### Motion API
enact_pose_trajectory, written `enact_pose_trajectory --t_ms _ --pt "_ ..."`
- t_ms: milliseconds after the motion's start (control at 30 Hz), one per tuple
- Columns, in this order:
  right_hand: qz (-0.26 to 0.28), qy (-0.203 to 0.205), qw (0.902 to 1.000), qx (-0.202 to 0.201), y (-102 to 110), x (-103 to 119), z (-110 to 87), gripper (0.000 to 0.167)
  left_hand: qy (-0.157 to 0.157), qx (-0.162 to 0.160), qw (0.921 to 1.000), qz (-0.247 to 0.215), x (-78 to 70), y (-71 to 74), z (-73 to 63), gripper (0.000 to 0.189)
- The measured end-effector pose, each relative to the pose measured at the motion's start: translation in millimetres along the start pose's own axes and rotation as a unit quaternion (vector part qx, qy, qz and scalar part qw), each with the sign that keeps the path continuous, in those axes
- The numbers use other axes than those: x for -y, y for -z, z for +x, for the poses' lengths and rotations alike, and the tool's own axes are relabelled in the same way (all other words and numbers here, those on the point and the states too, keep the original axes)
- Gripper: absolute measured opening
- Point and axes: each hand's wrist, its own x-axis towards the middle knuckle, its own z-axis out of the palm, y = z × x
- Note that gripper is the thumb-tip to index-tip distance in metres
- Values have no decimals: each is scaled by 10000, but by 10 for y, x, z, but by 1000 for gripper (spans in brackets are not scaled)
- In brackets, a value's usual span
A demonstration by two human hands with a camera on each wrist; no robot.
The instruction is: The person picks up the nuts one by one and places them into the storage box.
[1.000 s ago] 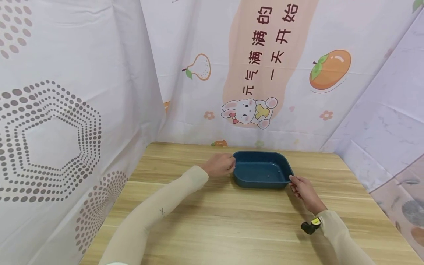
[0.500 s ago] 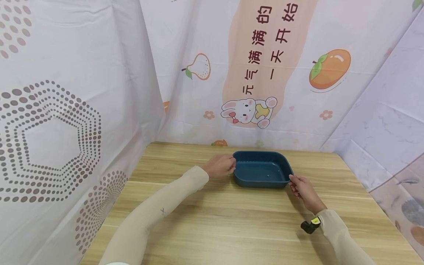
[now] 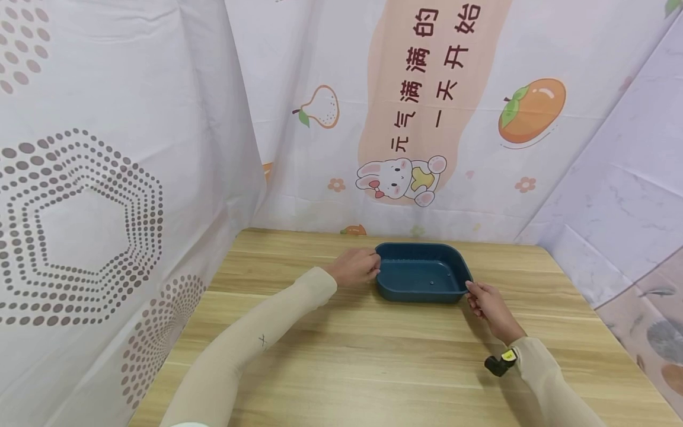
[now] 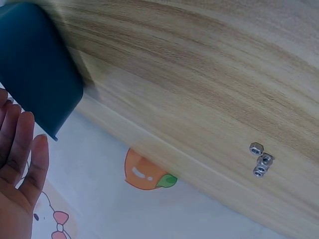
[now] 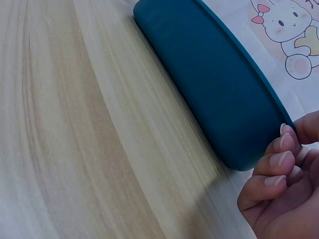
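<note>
A dark blue rectangular plastic tray [image 3: 421, 296] with rounded corners and a raised wall sits near the back of the table. My left hand [image 3: 354, 267] holds its left end at the rim; from the left wrist view, the fingers [image 4: 35, 169] lie against the outside of the wall. At the front right corner, my right hand [image 3: 491, 309] pinches the rim, with thumb on top and curled fingers [image 5: 274, 162] below. On the tray floor lies a small metal piece [image 3: 431, 283], too small to make out. Several metal hex nuts [image 4: 256, 148] lie together on the tabletop.
The wood-grain table [image 3: 341, 367] meets a printed white cloth [image 3: 299, 201] right behind the tray. More patterned cloth [image 3: 213, 154] hangs along the left side, and a marbled cloth [image 3: 597, 225] on the right. A black camera [image 3: 498, 366] is strapped to the right wrist.
</note>
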Motion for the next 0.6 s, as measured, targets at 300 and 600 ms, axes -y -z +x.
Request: enact_pose_trajectory --t_ms 300,600 --pt "-62 36 10000 -21 -3 2 -5 43 8 12 10000 45 4 -8 -4 13" --pt "-93 5 10000 -11 -7 8 -8 43 -26 -134 9999 12 35 -47 -17 12"
